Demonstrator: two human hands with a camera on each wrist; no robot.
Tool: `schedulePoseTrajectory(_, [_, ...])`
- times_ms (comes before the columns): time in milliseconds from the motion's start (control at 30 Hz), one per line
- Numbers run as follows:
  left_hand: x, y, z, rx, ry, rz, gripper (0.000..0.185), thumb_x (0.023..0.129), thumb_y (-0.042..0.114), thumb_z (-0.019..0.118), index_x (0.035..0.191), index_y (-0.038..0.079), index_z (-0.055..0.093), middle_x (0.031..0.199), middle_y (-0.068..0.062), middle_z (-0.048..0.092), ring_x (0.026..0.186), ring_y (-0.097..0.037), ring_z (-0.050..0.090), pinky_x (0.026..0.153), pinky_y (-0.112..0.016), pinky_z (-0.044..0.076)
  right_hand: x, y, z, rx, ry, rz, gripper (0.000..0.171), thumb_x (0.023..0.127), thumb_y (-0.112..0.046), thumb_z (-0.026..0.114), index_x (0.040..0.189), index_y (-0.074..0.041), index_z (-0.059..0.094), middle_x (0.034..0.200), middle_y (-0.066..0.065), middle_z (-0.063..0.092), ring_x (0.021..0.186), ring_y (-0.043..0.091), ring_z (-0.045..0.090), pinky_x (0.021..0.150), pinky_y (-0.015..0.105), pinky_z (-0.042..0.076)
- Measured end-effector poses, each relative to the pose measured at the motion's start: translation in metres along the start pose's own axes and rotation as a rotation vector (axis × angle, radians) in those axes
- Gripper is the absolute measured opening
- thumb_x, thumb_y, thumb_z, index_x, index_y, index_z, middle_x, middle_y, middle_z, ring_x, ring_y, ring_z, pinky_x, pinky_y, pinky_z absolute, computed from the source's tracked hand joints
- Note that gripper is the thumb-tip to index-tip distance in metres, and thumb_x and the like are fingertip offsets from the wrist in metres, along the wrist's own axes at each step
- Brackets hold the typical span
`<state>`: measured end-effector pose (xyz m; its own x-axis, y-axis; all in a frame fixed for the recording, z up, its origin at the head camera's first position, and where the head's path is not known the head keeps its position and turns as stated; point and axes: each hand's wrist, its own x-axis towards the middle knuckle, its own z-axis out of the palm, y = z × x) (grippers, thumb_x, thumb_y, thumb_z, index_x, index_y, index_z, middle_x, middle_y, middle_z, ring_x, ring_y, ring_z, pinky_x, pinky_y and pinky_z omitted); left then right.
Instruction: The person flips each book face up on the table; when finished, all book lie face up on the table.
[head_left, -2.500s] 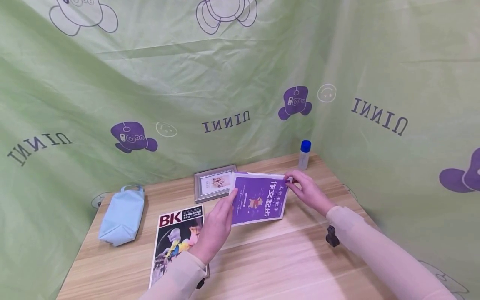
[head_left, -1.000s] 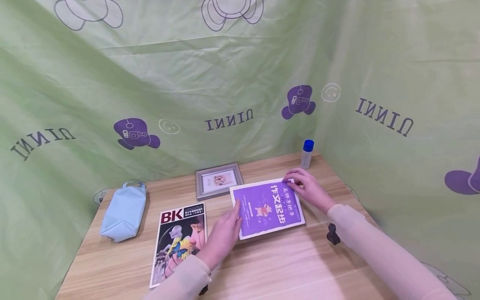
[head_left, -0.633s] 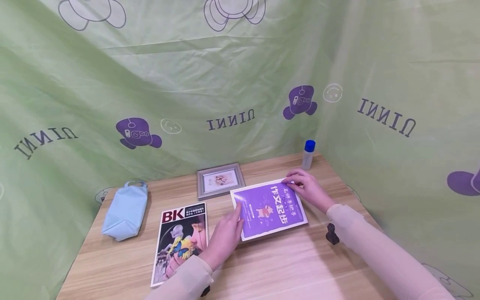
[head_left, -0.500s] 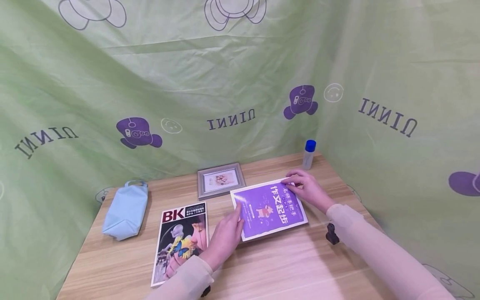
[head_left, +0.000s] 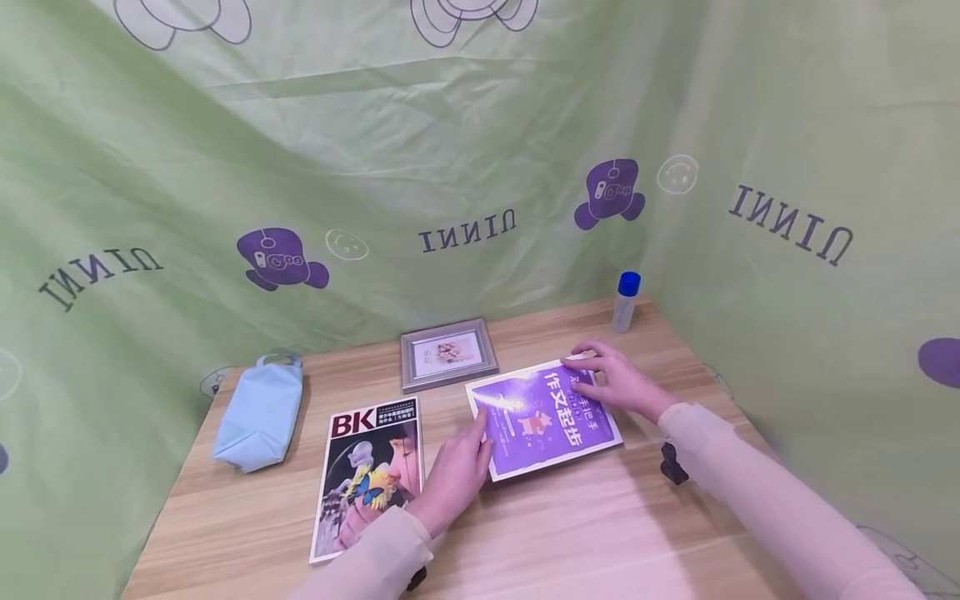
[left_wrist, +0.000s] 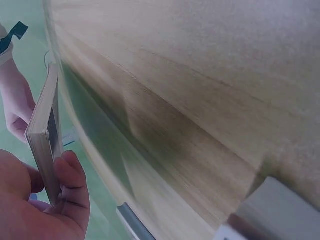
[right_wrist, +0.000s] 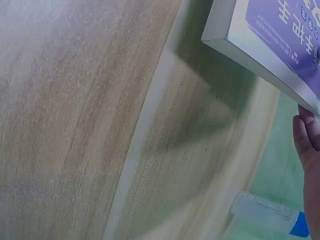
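Observation:
A purple book (head_left: 543, 417) lies on the wooden table (head_left: 600, 533), right of centre. My left hand (head_left: 461, 462) is at its near left corner. In the left wrist view a finger (left_wrist: 70, 185) and the thumb pinch the book's edge (left_wrist: 45, 135). My right hand (head_left: 611, 379) holds the far right corner, fingers on the cover. In the right wrist view the book (right_wrist: 270, 35) casts a shadow on the wood below, and one fingertip (right_wrist: 305, 135) sits at its edge.
A BK magazine (head_left: 371, 467) lies left of the book, partly under my left forearm. A silver picture frame (head_left: 448, 352) lies behind it, a light blue pouch (head_left: 258, 412) at the far left, and a blue-capped bottle (head_left: 626, 302) in the back right corner. Green cloth encloses the table.
The book went from held up and tilted above the table to lying nearly flat on it. Both hands have stayed on its corners. The head view has shifted slightly.

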<state>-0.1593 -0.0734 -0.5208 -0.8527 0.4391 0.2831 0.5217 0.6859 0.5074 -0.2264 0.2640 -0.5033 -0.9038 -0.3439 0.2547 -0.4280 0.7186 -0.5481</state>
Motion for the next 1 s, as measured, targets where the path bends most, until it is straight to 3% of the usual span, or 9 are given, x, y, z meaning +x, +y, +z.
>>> schedulePoseTrajectory(33, [0.000, 0.000, 0.001, -0.005, -0.001, -0.001, 0.058, 0.106, 0.015, 0.062, 0.156, -0.004, 0.041, 0.140, -0.023, 0.062, 0.118, -0.033, 0.068, 0.101, -0.043, 0.054, 0.000, 0.000, -0.001, -0.003, -0.009, 0.000, 0.054, 0.089, -0.019, 0.085, 0.139, -0.010, 0.067, 0.143, 0.017, 0.053, 0.132, 0.043, 0.051, 0.112, 0.062, 0.039])
schedulePoseTrajectory(167, [0.000, 0.003, 0.001, -0.040, -0.023, -0.014, 0.058, 0.105, 0.015, 0.062, 0.155, -0.006, 0.041, 0.120, -0.022, 0.071, 0.086, -0.020, 0.071, 0.090, -0.038, 0.059, 0.000, 0.000, 0.000, -0.024, -0.046, 0.010, 0.056, 0.090, -0.022, 0.084, 0.141, -0.010, 0.066, 0.144, 0.018, 0.052, 0.132, 0.044, 0.050, 0.111, 0.061, 0.040])
schedulePoseTrajectory(267, [0.002, 0.005, 0.003, -0.068, -0.048, -0.032, 0.059, 0.106, 0.016, 0.062, 0.155, -0.008, 0.040, 0.102, -0.016, 0.072, 0.064, -0.009, 0.057, 0.077, -0.034, 0.059, 0.001, 0.002, 0.001, -0.026, -0.064, 0.030, 0.056, 0.090, -0.023, 0.084, 0.141, -0.011, 0.065, 0.145, 0.018, 0.051, 0.131, 0.043, 0.051, 0.109, 0.060, 0.043])
schedulePoseTrajectory(367, [0.002, 0.005, 0.006, -0.098, -0.082, -0.058, 0.061, 0.106, 0.018, 0.061, 0.156, -0.009, 0.037, 0.079, -0.008, 0.065, 0.052, -0.005, 0.046, 0.063, -0.029, 0.054, 0.003, 0.002, 0.001, -0.036, -0.075, 0.033, 0.056, 0.090, -0.024, 0.084, 0.141, -0.009, 0.065, 0.146, 0.021, 0.050, 0.132, 0.045, 0.050, 0.110, 0.062, 0.041])
schedulePoseTrajectory(467, [0.001, 0.005, 0.009, -0.142, -0.109, -0.085, 0.065, 0.106, 0.021, 0.062, 0.156, -0.010, 0.035, 0.067, 0.001, 0.056, 0.051, -0.004, 0.045, 0.056, -0.026, 0.049, 0.006, 0.001, 0.002, -0.052, -0.088, 0.015, 0.057, 0.089, -0.024, 0.084, 0.140, -0.007, 0.066, 0.145, 0.024, 0.050, 0.133, 0.048, 0.049, 0.113, 0.064, 0.037])
schedulePoseTrajectory(600, [-0.003, 0.005, 0.010, -0.229, -0.164, -0.130, 0.078, 0.102, 0.028, 0.068, 0.159, -0.010, 0.030, 0.070, 0.008, 0.056, 0.058, -0.004, 0.053, 0.057, -0.025, 0.049, 0.010, 0.000, 0.002, -0.065, -0.105, -0.011, 0.057, 0.088, -0.022, 0.084, 0.140, -0.005, 0.066, 0.145, 0.026, 0.051, 0.133, 0.048, 0.049, 0.114, 0.064, 0.036])
schedulePoseTrajectory(767, [-0.006, 0.006, 0.010, -0.270, -0.207, -0.169, 0.096, 0.095, 0.037, 0.077, 0.161, -0.009, 0.024, 0.071, 0.007, 0.057, 0.060, -0.005, 0.054, 0.059, -0.026, 0.049, 0.015, 0.001, 0.005, -0.074, -0.117, -0.039, 0.054, 0.089, -0.019, 0.083, 0.138, -0.003, 0.067, 0.143, 0.029, 0.051, 0.131, 0.050, 0.050, 0.112, 0.065, 0.037])
schedulePoseTrajectory(1000, [-0.008, 0.007, 0.011, -0.298, -0.235, -0.212, 0.107, 0.089, 0.041, 0.082, 0.160, -0.011, 0.021, 0.077, 0.003, 0.064, 0.065, -0.007, 0.058, 0.065, -0.027, 0.052, 0.020, 0.001, 0.013, -0.094, -0.196, -0.023, 0.052, 0.094, -0.017, 0.077, 0.143, -0.004, 0.063, 0.150, 0.031, 0.046, 0.135, 0.052, 0.047, 0.113, 0.065, 0.035])
